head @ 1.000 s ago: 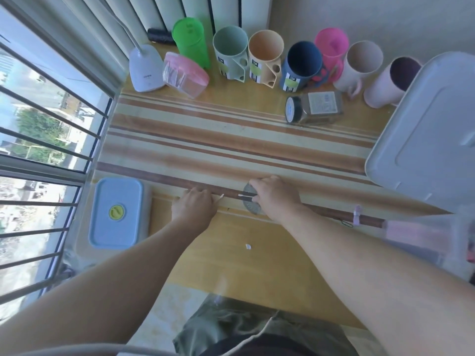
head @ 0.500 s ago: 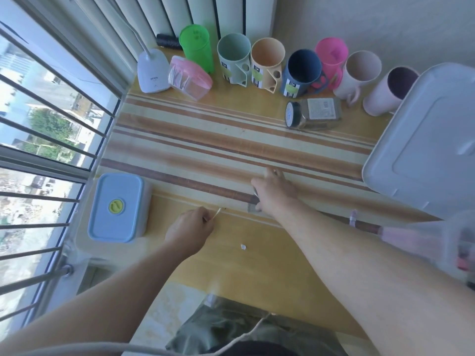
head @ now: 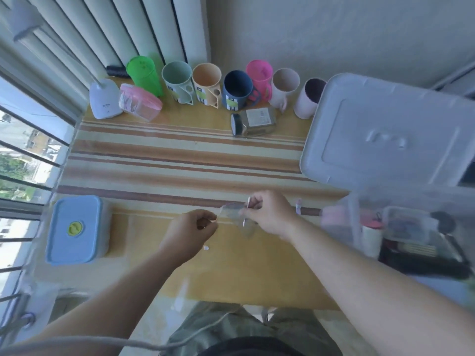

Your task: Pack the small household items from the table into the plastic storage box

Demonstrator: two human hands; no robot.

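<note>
1. Head view, hands: your two bare hands meet above the near edge of the yellow wooden table (head: 231,273). Your right hand (head: 270,214) pinches a small clear plastic packet (head: 232,211) and a thin pale stick; your left hand (head: 191,227) is curled with its fingertips pinched at the packet's left end, on what, you cannot tell.
2. Head view, back row: seven upright plastic cups: one green (head: 145,74), one pale mint (head: 177,82), one peach (head: 207,83), one navy (head: 236,89), one hot pink (head: 259,78), one beige (head: 285,87), one lilac (head: 309,97).
3. Head view, lying before them: one dark-capped glass jar (head: 254,122), on its side.
4. Head view, left: one blue-lidded lunch container (head: 74,229); one pink-lidded clear tub (head: 140,102).
5. Head view, right: one clear plastic storage box (head: 401,232), open and partly filled, its one grey lid (head: 385,134) propped behind.
</note>
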